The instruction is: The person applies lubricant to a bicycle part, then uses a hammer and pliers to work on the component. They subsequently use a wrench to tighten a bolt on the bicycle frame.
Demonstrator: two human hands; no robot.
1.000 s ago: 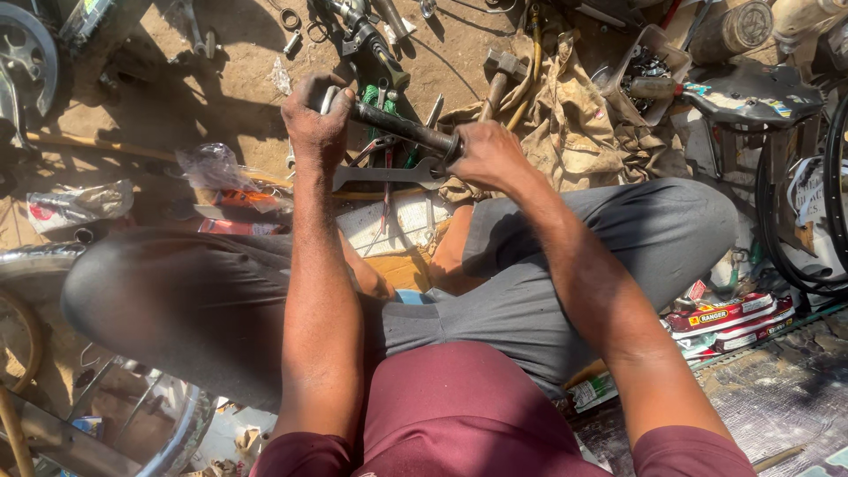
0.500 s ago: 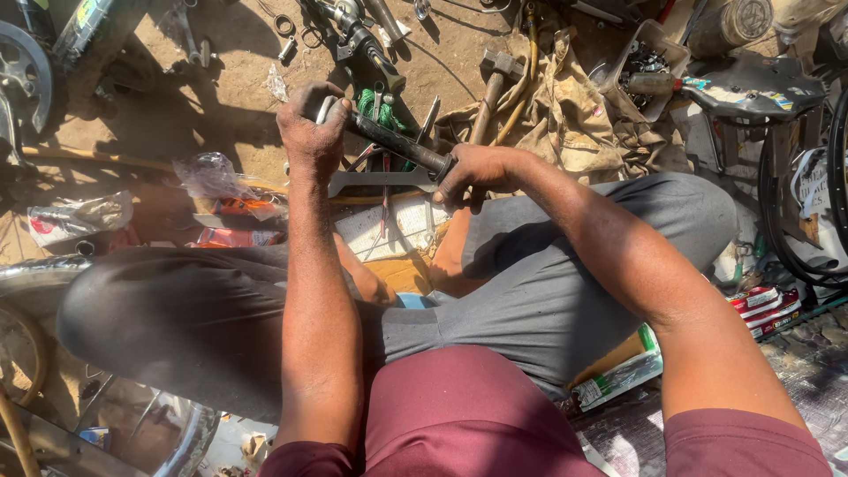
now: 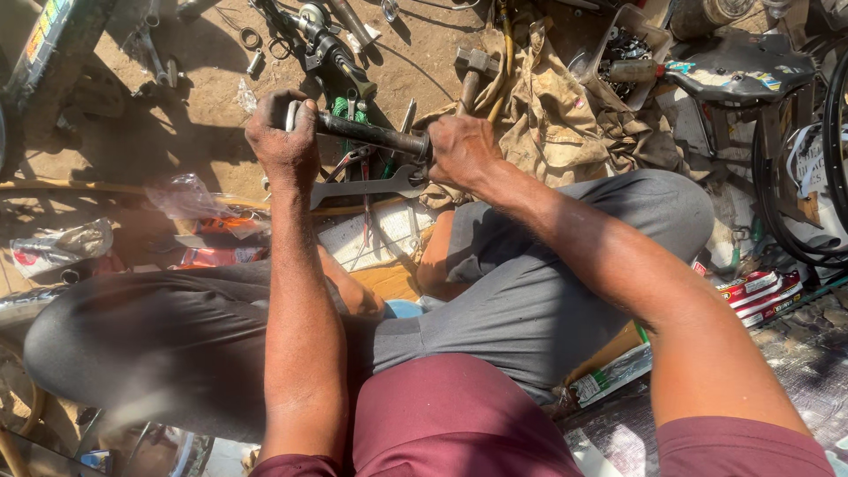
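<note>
1. Fingers of left hand (image 3: 284,132) clenched round the near end of a dark metal tube (image 3: 367,134); right hand (image 3: 461,150) grips its other end.
2. Tube held level above a flat wrench (image 3: 367,187) and hammer (image 3: 471,71) on the dirt.
3. My read: keep both wrists braced; twist evenly, no jerks.

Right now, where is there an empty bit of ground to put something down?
The barest patch is the sandy ground up left, between the dark bicycle frame and the left hand. It is crowded beyond the dark bar both hands hold: tools, a hammer, a crumpled cloth. The right hand is hemmed in.
</note>
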